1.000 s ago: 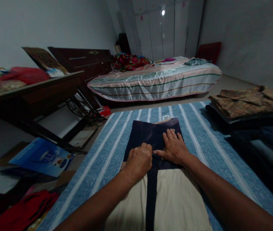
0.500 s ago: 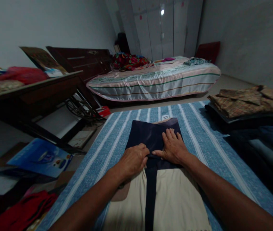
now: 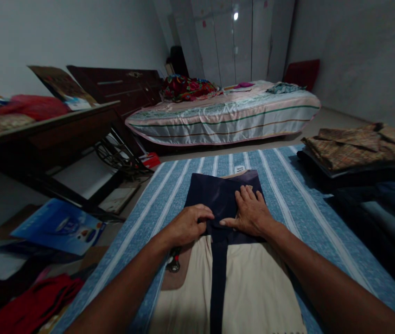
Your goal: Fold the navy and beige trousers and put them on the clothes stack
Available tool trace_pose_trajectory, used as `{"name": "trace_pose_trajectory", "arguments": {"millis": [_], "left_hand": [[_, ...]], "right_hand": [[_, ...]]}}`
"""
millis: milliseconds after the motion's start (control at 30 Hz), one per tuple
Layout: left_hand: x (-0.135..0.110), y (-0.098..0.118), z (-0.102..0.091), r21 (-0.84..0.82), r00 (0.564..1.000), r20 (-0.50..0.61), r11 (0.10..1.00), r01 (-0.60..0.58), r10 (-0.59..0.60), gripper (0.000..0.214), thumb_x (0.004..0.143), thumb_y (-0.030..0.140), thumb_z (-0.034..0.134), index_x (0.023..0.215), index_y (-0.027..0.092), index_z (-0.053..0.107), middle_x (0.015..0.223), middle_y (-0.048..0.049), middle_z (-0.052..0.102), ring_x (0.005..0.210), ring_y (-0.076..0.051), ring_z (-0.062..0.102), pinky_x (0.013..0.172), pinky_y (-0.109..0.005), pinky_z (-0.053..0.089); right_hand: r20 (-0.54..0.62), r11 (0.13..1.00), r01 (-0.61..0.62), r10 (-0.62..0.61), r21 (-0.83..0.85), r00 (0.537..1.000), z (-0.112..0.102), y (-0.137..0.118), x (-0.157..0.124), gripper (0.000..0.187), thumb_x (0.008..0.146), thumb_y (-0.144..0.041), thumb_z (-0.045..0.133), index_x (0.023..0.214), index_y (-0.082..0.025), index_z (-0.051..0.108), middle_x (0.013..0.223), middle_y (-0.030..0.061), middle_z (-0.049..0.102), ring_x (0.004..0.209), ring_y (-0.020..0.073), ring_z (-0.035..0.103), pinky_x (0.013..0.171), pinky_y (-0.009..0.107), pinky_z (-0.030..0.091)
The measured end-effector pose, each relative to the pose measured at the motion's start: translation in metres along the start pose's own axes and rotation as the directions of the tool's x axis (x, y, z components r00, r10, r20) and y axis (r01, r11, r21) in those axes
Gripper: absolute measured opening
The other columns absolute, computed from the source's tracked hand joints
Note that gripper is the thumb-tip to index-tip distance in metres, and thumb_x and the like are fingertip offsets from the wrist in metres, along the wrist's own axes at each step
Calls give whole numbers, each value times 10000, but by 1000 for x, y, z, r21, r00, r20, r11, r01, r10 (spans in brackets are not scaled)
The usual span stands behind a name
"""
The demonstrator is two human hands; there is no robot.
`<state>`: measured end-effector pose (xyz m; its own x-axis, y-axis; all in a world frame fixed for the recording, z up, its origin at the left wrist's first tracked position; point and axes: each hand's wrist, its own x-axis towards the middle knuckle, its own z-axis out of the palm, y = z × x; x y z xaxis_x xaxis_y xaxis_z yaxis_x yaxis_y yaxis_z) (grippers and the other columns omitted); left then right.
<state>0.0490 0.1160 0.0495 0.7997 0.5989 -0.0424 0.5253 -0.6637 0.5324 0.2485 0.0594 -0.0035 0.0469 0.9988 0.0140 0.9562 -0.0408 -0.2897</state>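
Observation:
A navy and cream garment (image 3: 260, 278) lies folded on a blue striped cloth, its navy end away from me and a dark strip running down the cream part. My right hand (image 3: 251, 211) rests flat on the navy cloth, fingers spread and thumb pointing left. On the left edge of the navy part is my left hand (image 3: 188, 225), its fingers loosely bent and a small gap showing between forefinger and thumb. Below that hand, a brown patch (image 3: 176, 278) shows with a small black and red item (image 3: 174, 262) that I cannot make out.
Folded plaid clothing (image 3: 360, 146) and dark trousers (image 3: 374, 213) are stacked at right on the striped cloth (image 3: 159, 192). A bed (image 3: 225, 125) stands beyond. Along the left are a wooden table (image 3: 61, 127), a blue box (image 3: 60, 227) and red clothing (image 3: 37, 306).
My left hand has shifted slightly left from the middle of the garment, and its forefinger and thumb have parted. The small black and red item is now uncovered. My right hand has hardly moved.

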Motion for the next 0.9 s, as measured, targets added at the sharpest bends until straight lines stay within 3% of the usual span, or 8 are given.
{"name": "trace_pose_trajectory", "arguments": {"millis": [167,433,567,667,767,900], "left_hand": [[2,-4,8,-46,998,-28,998,48,-49,279,653,75,549,885,161,677,954,-29,612,718,-115,568,654,-217,462],[3,-1,12,-10,996,-57,997,71,-71,172,629,50,603,769,148,620,876,-17,576,656,-106,529,614,-222,422],[1,-3,14,-15,995,-84,999,46,-47,130,653,66,598,753,149,596,912,-22,564,684,-109,532,636,-226,428],[0,-2,16,13,997,-77,1000,9,-8,212,686,66,572,870,159,620,942,-25,559,719,-115,543,666,-232,436],[-3,0,16,93,997,-44,994,-65,69,290,708,45,536,947,184,627,975,-25,556,836,-138,559,742,-245,438],[-7,0,17,204,994,-29,974,-99,107,217,757,67,519,896,190,632,1052,-40,555,941,-162,563,820,-267,440]], "right_hand": [[6,1000,0,0,-11,1000,1,0,0,1111,711,-848,291,1423,4,273,1497,262,169,1388,389,69,1080,536,96],[13,1000,-6,6,6,1000,1,1,1,1141,690,-861,298,1424,11,263,1496,269,162,1386,394,69,1084,541,79],[7,1000,-4,4,10,1000,2,1,2,1143,685,-864,298,1424,9,268,1496,268,165,1386,397,69,1082,542,81],[-3,1000,-2,2,10,1000,2,1,1,1145,685,-863,297,1424,11,268,1494,271,166,1385,399,68,1081,544,85],[-5,1000,2,-2,8,1000,2,0,1,1139,695,-857,291,1425,17,262,1494,272,163,1386,398,69,1085,539,76],[4,1000,1,-1,9,1000,0,-1,1,1130,704,-850,292,1427,18,258,1495,269,166,1386,400,60,1085,541,69]]}}
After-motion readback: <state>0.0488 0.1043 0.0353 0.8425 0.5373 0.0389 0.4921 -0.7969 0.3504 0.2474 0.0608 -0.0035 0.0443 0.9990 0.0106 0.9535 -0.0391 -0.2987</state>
